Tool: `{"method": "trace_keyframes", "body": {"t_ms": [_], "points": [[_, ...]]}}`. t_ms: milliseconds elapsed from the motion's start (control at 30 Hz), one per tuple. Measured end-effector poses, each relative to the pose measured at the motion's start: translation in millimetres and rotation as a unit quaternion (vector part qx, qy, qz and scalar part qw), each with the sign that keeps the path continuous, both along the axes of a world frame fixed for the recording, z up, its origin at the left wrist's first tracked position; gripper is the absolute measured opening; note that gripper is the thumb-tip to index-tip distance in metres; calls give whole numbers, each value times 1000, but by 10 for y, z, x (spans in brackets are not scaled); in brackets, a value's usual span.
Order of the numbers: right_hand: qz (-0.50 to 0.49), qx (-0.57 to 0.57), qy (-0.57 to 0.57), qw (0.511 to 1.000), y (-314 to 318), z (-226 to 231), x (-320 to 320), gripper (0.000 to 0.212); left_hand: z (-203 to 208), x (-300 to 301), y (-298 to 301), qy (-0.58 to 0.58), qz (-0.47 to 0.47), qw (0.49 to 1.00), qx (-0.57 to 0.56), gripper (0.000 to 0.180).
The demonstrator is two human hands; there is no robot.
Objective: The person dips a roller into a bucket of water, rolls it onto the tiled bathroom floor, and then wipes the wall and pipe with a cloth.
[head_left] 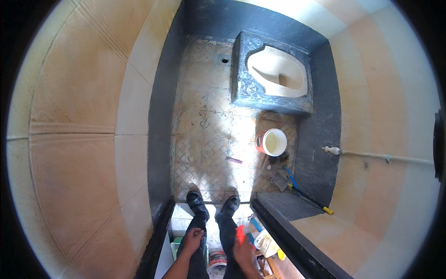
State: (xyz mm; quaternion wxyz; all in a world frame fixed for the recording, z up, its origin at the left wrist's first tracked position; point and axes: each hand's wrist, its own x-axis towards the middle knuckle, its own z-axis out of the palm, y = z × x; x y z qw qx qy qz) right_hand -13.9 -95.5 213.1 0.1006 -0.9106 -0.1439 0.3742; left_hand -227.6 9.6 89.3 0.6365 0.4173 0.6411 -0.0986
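My left hand point(194, 237) hangs in front of my left leg with its fingers curled in. Whether anything small is inside it is hidden. My right hand point(242, 252), in front of my right leg, is closed round a bright red object point(240, 233), whose upper part sticks out past the fingers; its kind is not clear. Both shoes point(195, 202) stand at the doorway edge of a tiled floor point(200, 135). Farther in, a white bucket point(274, 142) with a red label stands upright, apart from both hands.
A squat toilet point(278, 72) is set in a raised dark block, with a floor drain point(225, 60) beside it. A long-handled tool point(311, 200) with a yellow end leans at right. A thin purple item point(234, 160) lies mid-floor. A wall pipe point(362, 153) and door frame point(306, 242) flank me.
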Motion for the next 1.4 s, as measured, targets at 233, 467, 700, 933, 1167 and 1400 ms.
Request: {"method": "trace_keyframes", "body": {"t_ms": [233, 467, 700, 933, 1167, 1400], "points": [[37, -109, 104, 988, 1059, -1369, -132, 43, -210, -105, -835, -39, 160, 986, -26, 21], [-24, 42, 38, 998, 2949, -2513, 1124, 58, -175, -61, -1030, -22, 174, 981, -86, 18], [104, 17, 82, 991, 4362, -2237, 3038, 40, -256, -206, -1177, -21, 180, 982, -62, 21], [88, 55, 22, 994, 2040, -1632, 1549, 57, 71, -304, -924, -26, 215, 976, 14, 18], [14, -63, 86, 994, 109, -564, -332, 54, 459, -313, -419, -13, 112, 991, 79, 25], [-16, -31, 75, 997, 702, -1648, -221, 48, 336, -481, -722, -33, 130, 989, 62, 24]]}}
